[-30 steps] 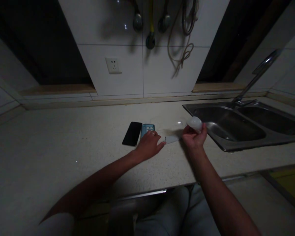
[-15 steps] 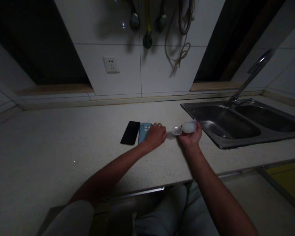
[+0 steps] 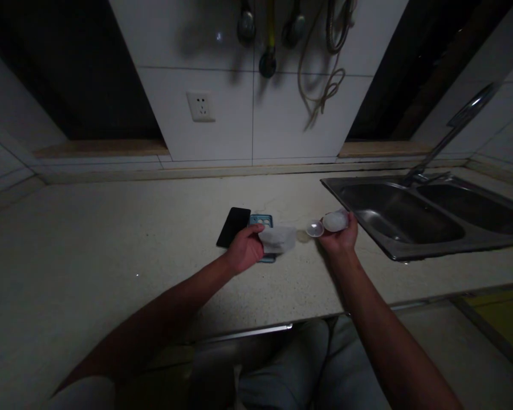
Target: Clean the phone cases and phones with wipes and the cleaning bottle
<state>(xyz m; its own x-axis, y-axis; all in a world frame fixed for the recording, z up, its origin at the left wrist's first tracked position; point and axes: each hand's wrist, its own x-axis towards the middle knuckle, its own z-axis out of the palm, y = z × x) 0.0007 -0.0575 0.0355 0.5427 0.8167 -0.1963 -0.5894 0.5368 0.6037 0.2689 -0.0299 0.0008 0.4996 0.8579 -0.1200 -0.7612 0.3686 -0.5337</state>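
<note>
**No readable writing in view**

Nothing here can be read as text, a brand, a number or a sign. The scene is dim, and the surfaces that might carry print show none. The black phone (image 3: 233,226) on the counter (image 3: 111,239) lies with a dark, blank face. The teal phone case (image 3: 263,222) beside it shows only camera cut-outs, with no logo legible. The white cloth (image 3: 277,238) and the small translucent bottle (image 3: 335,221) held in the hands bear no visible label. The wall socket (image 3: 201,106) has plain slots and no marking that can be made out.
</note>
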